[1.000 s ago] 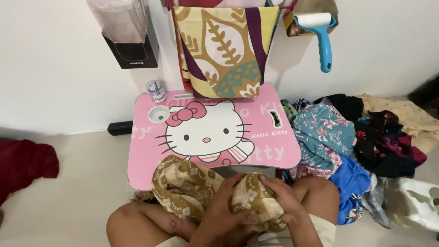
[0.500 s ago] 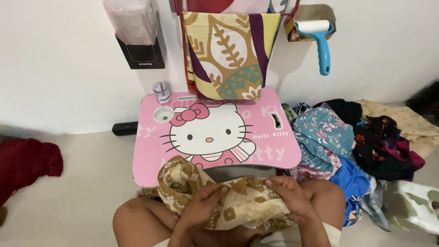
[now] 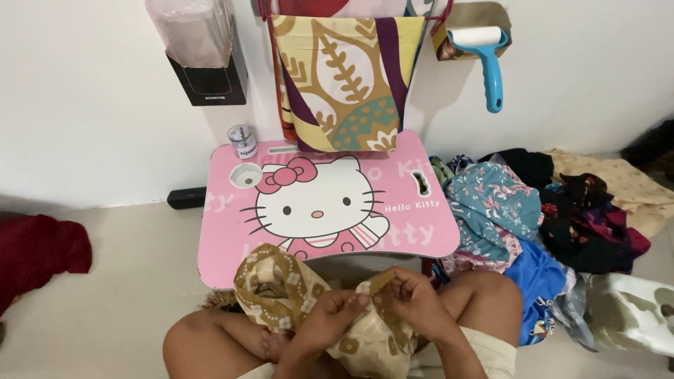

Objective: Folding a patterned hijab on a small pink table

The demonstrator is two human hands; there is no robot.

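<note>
I sit cross-legged on the floor with a tan patterned cloth (image 3: 277, 291) bunched in my lap. My left hand (image 3: 330, 319) grips the cloth at its middle, fingers curled into the fabric. Close beside it, my right hand (image 3: 414, 302) pinches an edge of the same cloth between fingertips and thumb. Both hands nearly touch. Part of the cloth hangs down between my knees, and a loop of it rises to the left, against the front edge of a pink cartoon-cat lap table (image 3: 225, 238).
A small clear jar (image 3: 242, 140) stands at the table's back left corner. A leaf-print fabric (image 3: 344, 77) hangs on the wall behind it, next to a blue lint roller (image 3: 486, 60). A pile of clothes (image 3: 533, 210) lies to the right; a dark red cloth (image 3: 38, 249) at left.
My hands drew together from a wider spread and now pinch the cloth near its middle. The cloth bunched up more to the left.
</note>
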